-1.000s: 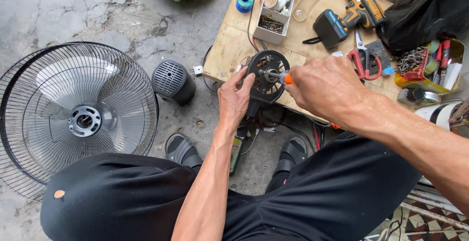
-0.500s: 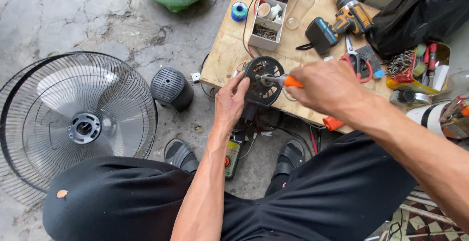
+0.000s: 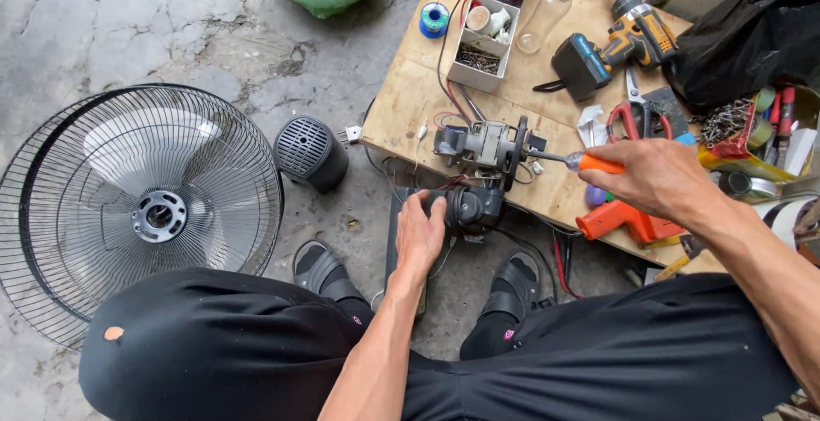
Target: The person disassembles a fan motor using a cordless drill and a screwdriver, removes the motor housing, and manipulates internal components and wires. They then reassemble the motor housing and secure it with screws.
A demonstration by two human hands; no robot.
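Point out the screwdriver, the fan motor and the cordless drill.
screwdriver (image 3: pixel 600 164), head view, on its orange handle by the right hand.
fan motor (image 3: pixel 487 143), head view, on its grey metal body.
cordless drill (image 3: pixel 636 37), head view, on its yellow-and-black body.

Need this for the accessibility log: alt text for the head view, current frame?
Seen from above, a seated person's right hand drives an orange-handled screwdriver into a bare fan motor on a plywood table, while the left hand grips the motor's black base. A fan guard with blades and a black motor cover lie on the concrete; a cordless drill rests on the table.
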